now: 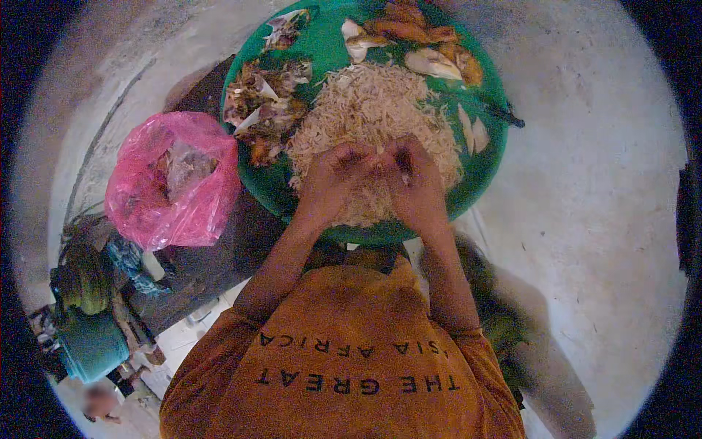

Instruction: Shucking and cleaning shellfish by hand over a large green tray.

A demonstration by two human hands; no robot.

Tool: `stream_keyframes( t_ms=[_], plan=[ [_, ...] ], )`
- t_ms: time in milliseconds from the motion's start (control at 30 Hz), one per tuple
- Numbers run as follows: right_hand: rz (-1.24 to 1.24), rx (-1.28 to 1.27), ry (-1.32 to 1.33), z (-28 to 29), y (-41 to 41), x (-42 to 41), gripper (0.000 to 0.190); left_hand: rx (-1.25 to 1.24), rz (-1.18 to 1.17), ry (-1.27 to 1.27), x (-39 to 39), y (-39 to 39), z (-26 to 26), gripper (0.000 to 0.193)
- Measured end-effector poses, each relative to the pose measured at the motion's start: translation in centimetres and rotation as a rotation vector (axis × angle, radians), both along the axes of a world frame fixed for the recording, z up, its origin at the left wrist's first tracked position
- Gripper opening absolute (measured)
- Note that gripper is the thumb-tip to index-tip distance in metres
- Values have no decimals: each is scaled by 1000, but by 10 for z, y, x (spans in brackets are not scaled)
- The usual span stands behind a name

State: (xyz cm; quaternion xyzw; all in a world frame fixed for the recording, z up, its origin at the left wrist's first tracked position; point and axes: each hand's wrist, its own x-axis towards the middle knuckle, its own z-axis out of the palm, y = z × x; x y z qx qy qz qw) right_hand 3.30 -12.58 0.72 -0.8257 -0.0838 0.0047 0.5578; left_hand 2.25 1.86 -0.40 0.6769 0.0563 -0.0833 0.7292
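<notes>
My left hand (337,173) and my right hand (412,175) meet over a large mound of shredded pale meat (378,96), which looks like chicken. Between their pinched fingertips is a small strip of meat (379,148), partly hidden by the fingers. The mound lies on a round green plastic tray (485,178). Skin and bone scraps (269,107) are heaped on the tray's left side. Browned chicken pieces (411,27) lie at the far right, with a pale chunk (433,64) nearer the mound. Two pale slivers (473,131) rest near the right rim.
A pink plastic bag (129,192) with its mouth spread stands left of the tray, holding clear plastic and unclear contents. A dark handle (513,116), perhaps a knife's, crosses the right rim. Under the bag is a dark wooden surface (219,280). A person (98,403) appears lower left.
</notes>
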Motion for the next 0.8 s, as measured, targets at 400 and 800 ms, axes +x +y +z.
stream_keyframes(
  t_ms=[400,800],
  plan=[
    [-116,-245,-91,15,-27,13,7,-7,3,-82,6,19,-20,7],
    [-310,-1081,-411,-41,-124,80,21,1261,-179,-721,-5,-1,-13,38]
  ],
)
